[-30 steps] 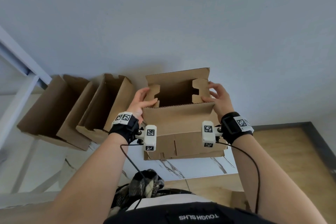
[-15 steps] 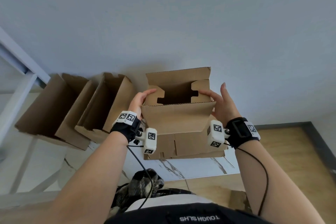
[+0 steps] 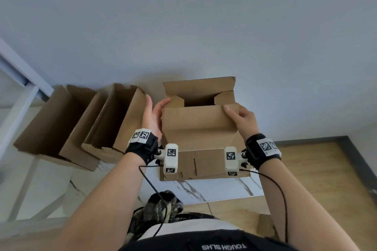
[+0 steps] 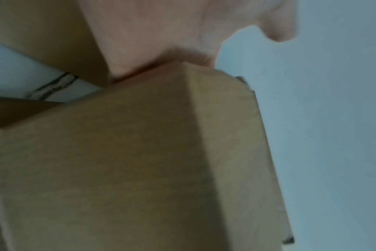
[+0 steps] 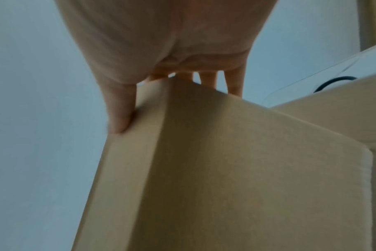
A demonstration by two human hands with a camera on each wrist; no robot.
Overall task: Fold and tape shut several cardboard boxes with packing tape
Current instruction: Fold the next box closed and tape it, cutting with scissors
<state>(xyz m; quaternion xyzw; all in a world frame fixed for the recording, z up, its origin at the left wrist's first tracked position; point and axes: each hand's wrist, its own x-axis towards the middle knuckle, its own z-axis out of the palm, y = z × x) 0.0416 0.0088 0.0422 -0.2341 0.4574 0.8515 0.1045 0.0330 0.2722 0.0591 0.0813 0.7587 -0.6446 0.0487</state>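
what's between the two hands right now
The cardboard box being folded: in the head view the left hand presses its left side, and the right hand grips its near flap's right corner.

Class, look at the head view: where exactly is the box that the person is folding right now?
The box stands centre frame on the marble table, between both hands, right of two open boxes.

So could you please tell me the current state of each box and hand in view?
centre box: upright, near flap folding inward, far flap up, untaped
middle box: open, untaped
leftmost box: open, untaped
left hand: open, against centre box's side
right hand: gripping near flap's corner
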